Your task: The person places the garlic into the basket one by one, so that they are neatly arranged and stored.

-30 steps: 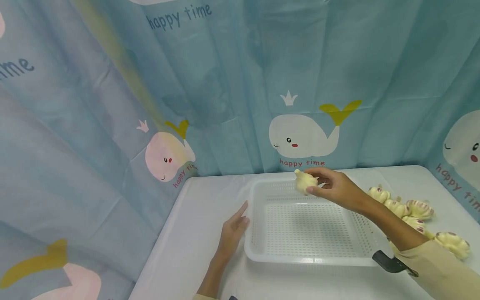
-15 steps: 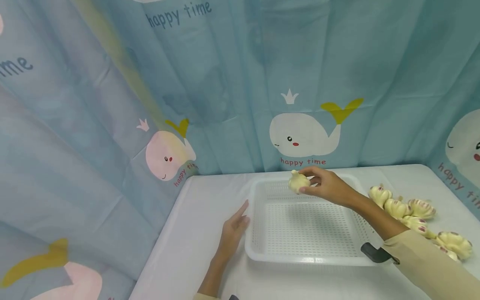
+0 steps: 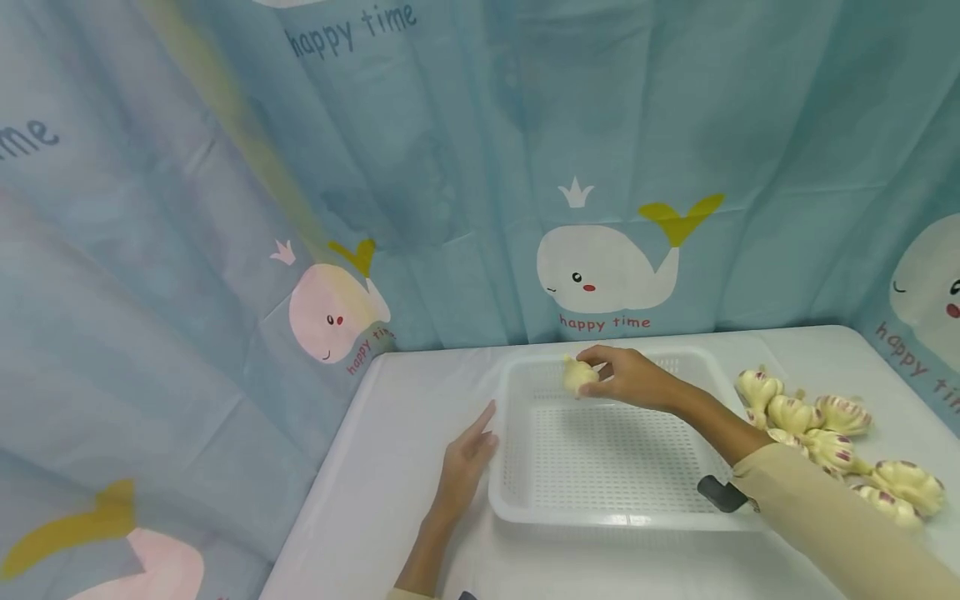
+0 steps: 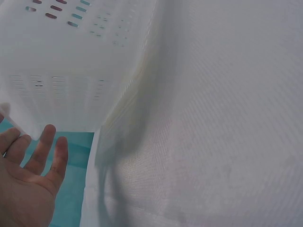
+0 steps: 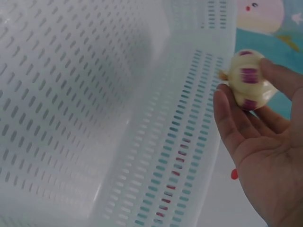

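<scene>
My right hand (image 3: pixel 633 379) pinches a garlic bulb (image 3: pixel 579 377) between thumb and fingers, over the back part of a white perforated basket (image 3: pixel 630 522). In the right wrist view the garlic bulb (image 5: pixel 248 80) shows cream skin with purple patches, and its short stem points toward the basket wall (image 5: pixel 161 142). My left hand (image 3: pixel 463 471) is at the basket's left side, its fingers extended against the rim. Seen from the left wrist, the left hand's fingers (image 4: pixel 47 149) spread loosely by the basket's rim and outer wall (image 4: pixel 57 104).
Several more garlic bulbs (image 3: pixel 831 450) lie in a cluster on the white table (image 3: pixel 397 433), right of the basket and partly behind the right forearm. A blue curtain (image 3: pixel 465 167) printed with whales hangs along the table's back and left.
My right hand has carried the garlic bulb leftward and slightly lower over the basket. More of the bulbs on the right now show past the forearm. The left hand has stayed put.
</scene>
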